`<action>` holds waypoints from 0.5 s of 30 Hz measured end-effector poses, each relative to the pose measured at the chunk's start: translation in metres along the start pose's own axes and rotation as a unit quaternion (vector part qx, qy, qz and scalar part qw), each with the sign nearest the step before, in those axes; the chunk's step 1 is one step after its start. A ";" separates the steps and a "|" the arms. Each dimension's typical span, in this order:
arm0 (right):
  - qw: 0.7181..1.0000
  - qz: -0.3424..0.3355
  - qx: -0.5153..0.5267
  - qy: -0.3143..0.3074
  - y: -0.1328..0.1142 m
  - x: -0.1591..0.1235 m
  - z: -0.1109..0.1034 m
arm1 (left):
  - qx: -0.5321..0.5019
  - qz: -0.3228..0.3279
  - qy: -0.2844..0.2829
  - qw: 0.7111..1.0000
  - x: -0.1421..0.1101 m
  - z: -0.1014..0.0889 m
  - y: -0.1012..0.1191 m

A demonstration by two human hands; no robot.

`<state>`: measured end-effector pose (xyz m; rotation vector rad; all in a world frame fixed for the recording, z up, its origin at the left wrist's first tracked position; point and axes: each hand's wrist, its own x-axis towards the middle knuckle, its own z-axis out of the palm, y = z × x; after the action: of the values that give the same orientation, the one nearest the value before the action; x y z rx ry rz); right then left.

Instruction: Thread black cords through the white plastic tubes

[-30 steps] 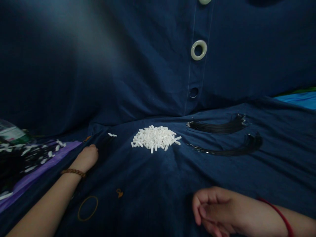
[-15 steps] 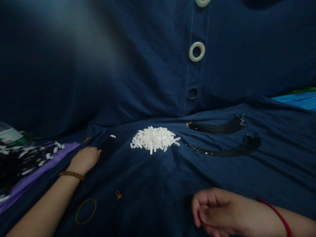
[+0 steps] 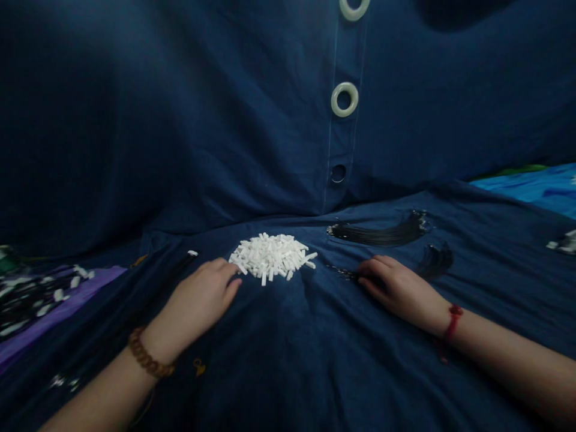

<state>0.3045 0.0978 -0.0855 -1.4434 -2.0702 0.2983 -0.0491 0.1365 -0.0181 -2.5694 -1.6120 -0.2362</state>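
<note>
Cloth: navy cloth (image 3: pixel 288 384) beneath the white pile (image 3: pixel 271 258); purple cloth (image 3: pixel 58 306) left of the pile.
Cords: upper bundle (image 3: pixel 380 235) and lower bundle (image 3: pixel 434 262), both right of the pile.
Left hand (image 3: pixel 195 303): fingers (image 3: pixel 231 289) loose, open, just beside the pile.
Right hand (image 3: pixel 398 291): fingers (image 3: pixel 373 267) curled at the lower bundle's end; grip unclear.
Change: both hands have moved in toward the pile.

Wire bundles (image 3: pixel 378 235) right of stick pile (image 3: pixel 270 258)

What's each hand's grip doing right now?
Left hand: half open, nothing visible in it, fingertips at the pile of small white pieces.
Right hand: curled over the black cord bundle, cannot tell if holding it.
</note>
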 end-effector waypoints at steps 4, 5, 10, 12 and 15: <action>0.998 -0.022 -0.058 -0.004 0.011 0.001 0.009 | -0.003 0.077 -0.028 0.997 0.019 0.018 0.062; 0.997 -0.024 -0.068 -0.003 0.012 0.000 0.009 | -0.005 0.082 -0.029 0.996 0.025 0.024 0.071; 0.992 -0.020 -0.121 0.019 0.010 -0.001 0.008 | -0.045 0.049 -0.036 0.997 0.047 0.046 0.087; 0.991 -0.024 -0.133 0.017 0.010 -0.001 0.008 | -0.073 0.034 -0.041 0.996 0.050 0.046 0.085; 0.990 -0.031 -0.134 0.014 0.011 0.000 0.007 | -0.127 0.015 -0.049 0.991 0.044 0.032 0.084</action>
<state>0.3085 0.1032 -0.0967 -1.5208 -2.1919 -0.0275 0.0481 0.1445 -0.0421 -2.8314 -1.6743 -0.3387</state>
